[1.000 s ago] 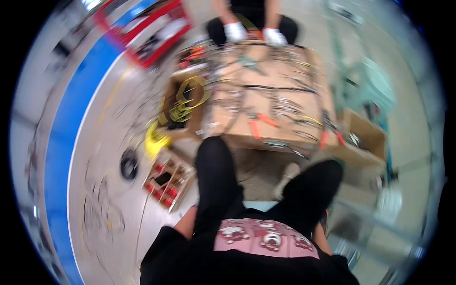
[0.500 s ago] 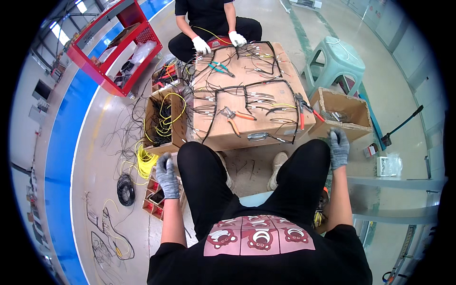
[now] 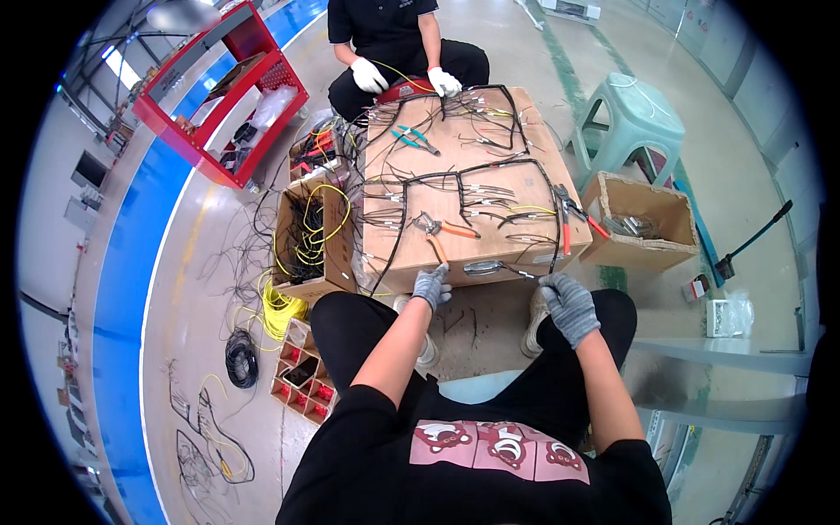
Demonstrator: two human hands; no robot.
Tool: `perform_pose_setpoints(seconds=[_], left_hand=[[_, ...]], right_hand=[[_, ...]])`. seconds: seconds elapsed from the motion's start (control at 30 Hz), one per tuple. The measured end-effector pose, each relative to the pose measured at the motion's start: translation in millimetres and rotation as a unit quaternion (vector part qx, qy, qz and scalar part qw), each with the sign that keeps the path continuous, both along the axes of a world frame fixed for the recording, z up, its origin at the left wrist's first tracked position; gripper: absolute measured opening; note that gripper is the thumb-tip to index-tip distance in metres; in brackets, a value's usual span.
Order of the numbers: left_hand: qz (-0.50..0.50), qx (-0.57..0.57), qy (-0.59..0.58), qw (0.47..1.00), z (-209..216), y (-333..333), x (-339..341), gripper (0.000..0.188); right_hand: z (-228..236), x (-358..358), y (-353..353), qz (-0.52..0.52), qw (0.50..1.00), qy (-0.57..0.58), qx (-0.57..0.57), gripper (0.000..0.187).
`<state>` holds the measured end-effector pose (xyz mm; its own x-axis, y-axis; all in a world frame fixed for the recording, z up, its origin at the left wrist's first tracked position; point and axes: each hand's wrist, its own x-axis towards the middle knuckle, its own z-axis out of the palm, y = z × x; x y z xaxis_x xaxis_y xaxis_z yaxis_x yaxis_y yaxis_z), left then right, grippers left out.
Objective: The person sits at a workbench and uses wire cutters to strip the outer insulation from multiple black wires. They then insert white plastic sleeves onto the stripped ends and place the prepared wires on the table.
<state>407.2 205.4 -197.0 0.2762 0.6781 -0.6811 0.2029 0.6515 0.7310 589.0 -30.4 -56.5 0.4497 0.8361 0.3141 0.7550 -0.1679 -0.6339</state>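
On the cardboard-topped box (image 3: 516, 236) lies a black wire harness (image 3: 502, 164) with many short, white-tagged leads. My left hand (image 3: 432, 287), in a grey glove, is at the box's near edge, by the lower handle of orange-handled pliers (image 3: 428, 224); its fingers are too bunched to read. At the near right corner my gloved right hand (image 3: 570, 308) has its fingers closed at the harness's lower end. Red-handled cutters (image 3: 564, 219) lie just above that hand, and teal-handled pliers (image 3: 415, 139) rest farther back.
Across the box a person in white gloves (image 3: 444, 82) handles another harness. Left stand a wire-filled carton (image 3: 337, 236), yellow cable coil (image 3: 282, 308), divided tray (image 3: 308, 404) and red shelf cart (image 3: 206, 144). Right are an open carton (image 3: 687, 229) and a green stool (image 3: 643, 109).
Both my hands have come forward and inward from beside my knees to the box's near edge. The other person's hand at left has moved back off the box.
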Motion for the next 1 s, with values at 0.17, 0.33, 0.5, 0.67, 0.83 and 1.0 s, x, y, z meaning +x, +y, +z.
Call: perform_pose_setpoints(seconds=[0.17, 0.33, 0.5, 0.67, 0.83, 1.0], left_hand=[[0.049, -0.091, -0.095, 0.99, -14.1, 21.6, 19.3, 0.025], [0.074, -0.005, -0.15, 0.986, -8.8, -1.8, 11.2, 0.024], [-0.009, 0.069, -0.255, 0.964, 55.3, -71.7, -6.1, 0.025], [-0.138, 0.097, -0.205, 0.964, 93.6, -134.4, -37.1, 0.028], [-0.206, 0.284, -0.071, 0.934, 49.1, -164.6, -45.3, 0.031], [-0.401, 0.415, 0.126, 0.807, 62.0, -173.4, -38.7, 0.033]], right_hand=[[-4.2, 12.4, -4.7, -0.009, 0.998, 0.03, -0.05, 0.013], [-12.6, 21.0, -7.6, -0.017, 0.995, 0.077, -0.059, 0.015], [-19.3, 12.3, 11.6, -0.011, 0.977, 0.211, -0.034, 0.04], [-29.4, -28.6, 41.4, 0.025, 0.992, 0.12, 0.001, 0.082], [-59.3, -73.9, 39.3, 0.066, 0.886, 0.459, 0.017, 0.093], [-76.5, -79.3, 15.2, -0.034, 0.859, 0.51, -0.02, 0.084]])
